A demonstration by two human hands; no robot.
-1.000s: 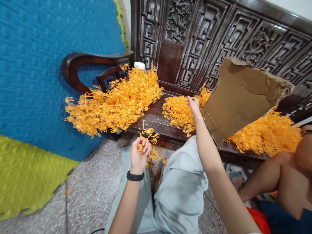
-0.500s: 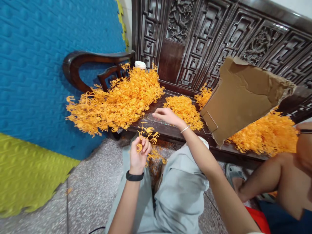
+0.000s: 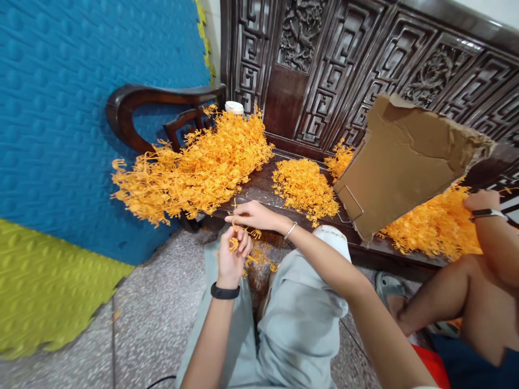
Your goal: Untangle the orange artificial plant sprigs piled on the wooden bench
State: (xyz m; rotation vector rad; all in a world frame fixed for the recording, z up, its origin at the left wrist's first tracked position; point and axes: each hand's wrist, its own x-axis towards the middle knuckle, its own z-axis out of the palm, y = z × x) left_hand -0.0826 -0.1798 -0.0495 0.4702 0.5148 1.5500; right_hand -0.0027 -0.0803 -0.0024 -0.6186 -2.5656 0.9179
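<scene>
My left hand (image 3: 231, 256) is closed around an orange plastic sprig (image 3: 255, 234), thin and branched with small curled ends. Over it lies my right hand (image 3: 259, 215), palm down, its fingertips pinched at the top of the same sprig; the fingers partly cover it. Beyond my hands, a large heap of orange sprigs (image 3: 194, 170) spreads along the left end of the dark wooden bench (image 3: 263, 186). A smaller orange pile (image 3: 304, 186) sits to its right on the seat. More orange bits hang or lie below my hands, between my knees.
A bent cardboard sheet (image 3: 409, 162) stands on the bench, with another orange heap (image 3: 441, 227) behind it. At right, another person's hand (image 3: 482, 201) reaches into that heap. A white jar (image 3: 234, 107) stands at the back. The curved armrest (image 3: 121, 116) borders the left side.
My right hand has moved left and down from above the bench to the sprig in my left hand. The other person's hand has come onto the right heap.
</scene>
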